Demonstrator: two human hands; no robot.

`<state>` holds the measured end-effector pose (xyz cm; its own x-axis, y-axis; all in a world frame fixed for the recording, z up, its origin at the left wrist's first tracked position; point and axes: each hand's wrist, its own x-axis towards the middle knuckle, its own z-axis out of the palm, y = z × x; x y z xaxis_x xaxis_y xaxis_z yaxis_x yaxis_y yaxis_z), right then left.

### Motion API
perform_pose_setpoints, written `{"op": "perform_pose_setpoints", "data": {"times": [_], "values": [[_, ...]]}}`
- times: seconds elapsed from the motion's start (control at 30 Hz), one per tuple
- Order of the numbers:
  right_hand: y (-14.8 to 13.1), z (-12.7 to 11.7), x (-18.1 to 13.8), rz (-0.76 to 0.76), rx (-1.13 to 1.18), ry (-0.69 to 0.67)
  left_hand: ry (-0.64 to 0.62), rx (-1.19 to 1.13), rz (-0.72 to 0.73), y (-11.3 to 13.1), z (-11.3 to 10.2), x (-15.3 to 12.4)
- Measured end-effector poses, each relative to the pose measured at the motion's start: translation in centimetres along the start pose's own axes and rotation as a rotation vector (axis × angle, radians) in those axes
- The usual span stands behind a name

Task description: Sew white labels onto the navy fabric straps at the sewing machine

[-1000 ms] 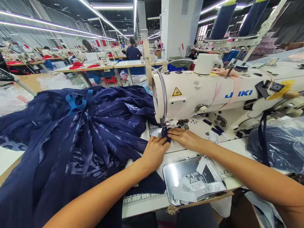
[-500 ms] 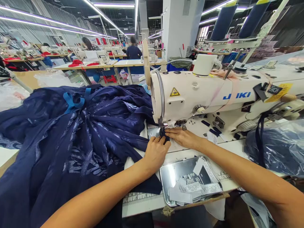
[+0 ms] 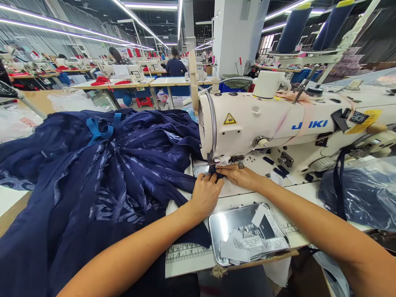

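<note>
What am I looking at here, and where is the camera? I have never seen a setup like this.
The camera sits on a person's head and looks down at their own two bare hands. They sit at a white sewing machine in a large workshop. The left hand and right hand both press a small piece of dark blue cloth flat right at the needle. A big dark blue patterned garment is heaped on the table to the left. Near the front edge lies a metal tray holding printed white labels. A plastic bag with blue fabric rests at the right. Two blue thread cones stand behind the machine.
</note>
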<state>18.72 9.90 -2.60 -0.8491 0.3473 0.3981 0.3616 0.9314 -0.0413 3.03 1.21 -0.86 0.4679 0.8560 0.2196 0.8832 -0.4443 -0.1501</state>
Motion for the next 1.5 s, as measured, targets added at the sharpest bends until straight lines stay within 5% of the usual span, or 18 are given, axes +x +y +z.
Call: {"op": "perform_pose_setpoints", "data": {"times": [0.43, 0.67, 0.9, 1.1, 1.5], "values": [[-0.5, -0.2, 0.4, 0.086, -0.026, 0.018, 0.198, 0.028, 0.033, -1.1, 0.4, -0.8], [-2.0, -1.8, 0.1, 0.106, -0.038, -0.027, 0.081, 0.001, -0.019, -5.3, -0.8, -2.2], [-4.7, -0.6, 0.3, 0.108, -0.113, 0.013, 0.045, -0.33, -0.279, -8.2, -0.5, 0.1], [-3.7, -0.1, 0.0, 0.102, -0.014, 0.07, 0.09, -0.2, -0.015, -6.7, -0.7, -0.7], [-2.2, 0.2, -0.6, 0.121, 0.242, 0.107, 0.272, 0.009, 0.267, -5.3, 0.5, -0.2]]}}
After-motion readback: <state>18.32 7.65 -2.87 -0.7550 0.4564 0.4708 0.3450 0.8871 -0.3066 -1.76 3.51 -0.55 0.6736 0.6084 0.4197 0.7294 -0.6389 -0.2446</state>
